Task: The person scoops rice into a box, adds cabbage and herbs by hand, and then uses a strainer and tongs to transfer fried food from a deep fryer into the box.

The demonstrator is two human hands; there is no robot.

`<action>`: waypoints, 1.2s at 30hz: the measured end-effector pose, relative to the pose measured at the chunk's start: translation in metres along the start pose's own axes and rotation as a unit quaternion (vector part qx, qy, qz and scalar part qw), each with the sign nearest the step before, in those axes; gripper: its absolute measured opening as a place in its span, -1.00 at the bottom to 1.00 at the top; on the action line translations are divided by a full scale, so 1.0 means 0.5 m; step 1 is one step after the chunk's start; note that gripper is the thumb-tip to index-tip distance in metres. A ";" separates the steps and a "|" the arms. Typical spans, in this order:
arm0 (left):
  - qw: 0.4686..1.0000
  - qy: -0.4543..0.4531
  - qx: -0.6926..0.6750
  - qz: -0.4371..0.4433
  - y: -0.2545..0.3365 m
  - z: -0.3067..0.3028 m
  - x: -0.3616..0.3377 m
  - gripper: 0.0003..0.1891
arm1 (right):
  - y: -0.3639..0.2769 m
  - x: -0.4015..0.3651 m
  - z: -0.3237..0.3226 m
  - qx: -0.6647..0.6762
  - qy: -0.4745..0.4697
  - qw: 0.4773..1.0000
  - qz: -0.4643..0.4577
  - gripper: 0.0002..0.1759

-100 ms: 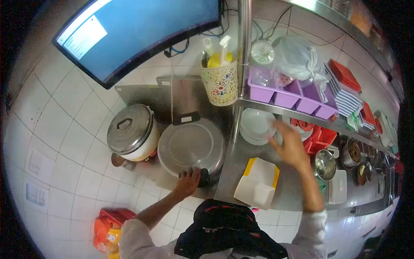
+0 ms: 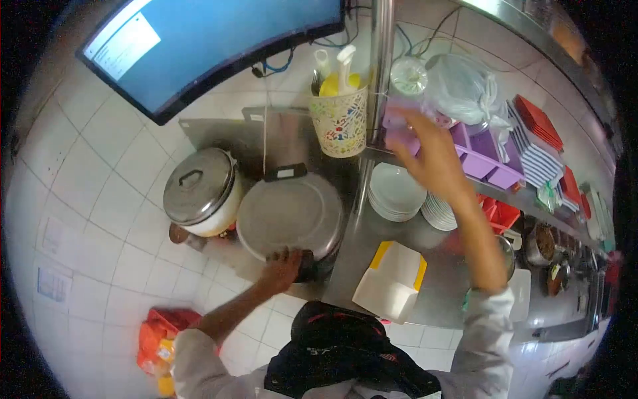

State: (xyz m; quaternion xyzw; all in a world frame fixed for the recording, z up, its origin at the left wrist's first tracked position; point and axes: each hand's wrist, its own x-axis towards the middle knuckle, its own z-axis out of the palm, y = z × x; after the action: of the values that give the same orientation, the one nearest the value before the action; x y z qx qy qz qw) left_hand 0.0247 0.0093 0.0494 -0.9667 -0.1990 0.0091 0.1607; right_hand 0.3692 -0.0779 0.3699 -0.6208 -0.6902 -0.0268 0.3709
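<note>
My left hand (image 2: pixel 280 270) is at the near side of a wide metal pot with a flat lid (image 2: pixel 290 216), its fingers curled at the black side handle (image 2: pixel 307 266). My right hand (image 2: pixel 432 158) is raised in front of the purple divided tray (image 2: pixel 477 163), slightly blurred, thumb and fingers apart with nothing in them. Below it on the steel counter are a stack of white bowls (image 2: pixel 397 189) and a stack of white plates (image 2: pixel 440 211). An open white carton with yellow edges (image 2: pixel 391 282) lies on the counter between my arms.
A lidded white cooker (image 2: pixel 201 193) stands left of the pot. A patterned utensil cup (image 2: pixel 339 123) is beside the steel post (image 2: pixel 382 46). On the shelf are a plastic bag (image 2: pixel 465 86) and red boxes (image 2: pixel 538 123). A monitor (image 2: pixel 226 46) hangs above.
My right hand has risen from in front of the bowls to the purple tray. My left hand stays at the pot handle. The view has shifted slightly.
</note>
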 end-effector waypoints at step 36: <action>0.847 0.296 -0.439 0.055 -0.377 -0.287 0.242 -0.13 | -0.170 -0.036 0.258 0.104 0.292 0.939 0.150 -0.86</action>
State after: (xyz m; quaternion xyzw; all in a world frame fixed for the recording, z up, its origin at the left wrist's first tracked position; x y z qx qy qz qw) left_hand 0.0759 0.1762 0.2502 -0.9027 -0.0716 -0.3568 -0.2295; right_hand 0.2321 -0.0481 0.3030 -0.6396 -0.4496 -0.0787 0.6186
